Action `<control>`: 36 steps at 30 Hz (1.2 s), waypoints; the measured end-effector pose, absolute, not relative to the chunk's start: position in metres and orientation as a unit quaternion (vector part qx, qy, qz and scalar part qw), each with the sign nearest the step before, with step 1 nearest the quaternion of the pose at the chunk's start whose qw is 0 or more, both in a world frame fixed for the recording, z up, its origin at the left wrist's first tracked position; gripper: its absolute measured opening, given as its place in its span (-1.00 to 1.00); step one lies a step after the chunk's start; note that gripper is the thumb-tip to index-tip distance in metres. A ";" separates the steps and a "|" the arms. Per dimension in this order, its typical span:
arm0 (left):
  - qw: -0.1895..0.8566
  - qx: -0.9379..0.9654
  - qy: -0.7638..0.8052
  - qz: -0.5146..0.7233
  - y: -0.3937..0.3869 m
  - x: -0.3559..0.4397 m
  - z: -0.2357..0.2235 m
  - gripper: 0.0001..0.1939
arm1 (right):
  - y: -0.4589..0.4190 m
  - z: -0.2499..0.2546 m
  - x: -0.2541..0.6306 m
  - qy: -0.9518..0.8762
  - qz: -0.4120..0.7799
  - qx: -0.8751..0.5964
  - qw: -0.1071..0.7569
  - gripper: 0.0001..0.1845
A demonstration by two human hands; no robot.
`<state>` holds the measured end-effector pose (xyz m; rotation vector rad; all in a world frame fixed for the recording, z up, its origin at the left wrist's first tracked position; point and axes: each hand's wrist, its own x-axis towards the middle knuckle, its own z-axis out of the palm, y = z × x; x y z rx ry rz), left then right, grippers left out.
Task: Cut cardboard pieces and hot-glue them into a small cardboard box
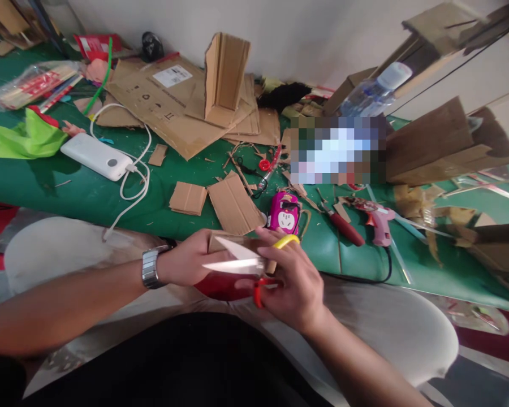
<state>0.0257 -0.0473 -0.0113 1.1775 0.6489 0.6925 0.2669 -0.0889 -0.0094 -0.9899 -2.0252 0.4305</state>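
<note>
My right hand (297, 282) is closed round a pair of scissors (237, 265) with one yellow and one red handle loop. The blades are spread and point left, toward my left hand (190, 257). That hand, with a metal-banded watch on its wrist, grips a small piece of cardboard (224, 242) behind the blades. Part of the piece is hidden by the scissors and fingers. Just beyond the hands, on the green tabletop (186, 169), lie a flat cardboard rectangle (235, 202) and a smaller stack of cardboard (188, 198). A magenta power socket (284, 212) stands near my right hand.
A pink glue gun (379, 223) with a black cord and a red-handled tool (345, 227) lie to the right. To the left rests a white power bank (96, 156) with a cable. Cardboard sheets (152, 107), a plastic bottle (375, 90) and a cardboard box (432, 141) occupy the back.
</note>
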 end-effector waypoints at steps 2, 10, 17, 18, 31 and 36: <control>0.714 0.511 0.348 0.328 -0.045 0.023 -0.013 -0.74 | -0.089 -0.002 0.274 -0.744 0.218 -0.417 0.474 -0.44; 0.695 0.363 0.403 0.471 -0.038 0.018 -0.018 -0.53 | -0.097 0.008 0.276 -0.519 0.548 -0.412 0.510 -0.57; 0.627 0.285 0.428 0.585 -0.025 0.020 -0.014 -0.52 | -0.100 -0.004 0.265 -0.450 0.736 -0.393 0.320 -0.48; 0.627 0.277 0.428 0.589 -0.023 0.020 -0.013 -0.53 | -0.099 -0.006 0.265 -0.442 0.743 -0.405 0.297 -0.47; 0.676 0.293 0.423 0.528 -0.031 0.025 -0.028 -0.59 | -0.096 -0.011 0.257 -0.382 0.780 -0.438 0.231 -0.35; 0.694 0.298 0.417 0.506 -0.039 0.036 -0.025 -0.53 | -0.097 -0.015 0.254 -0.365 0.792 -0.423 0.245 -0.37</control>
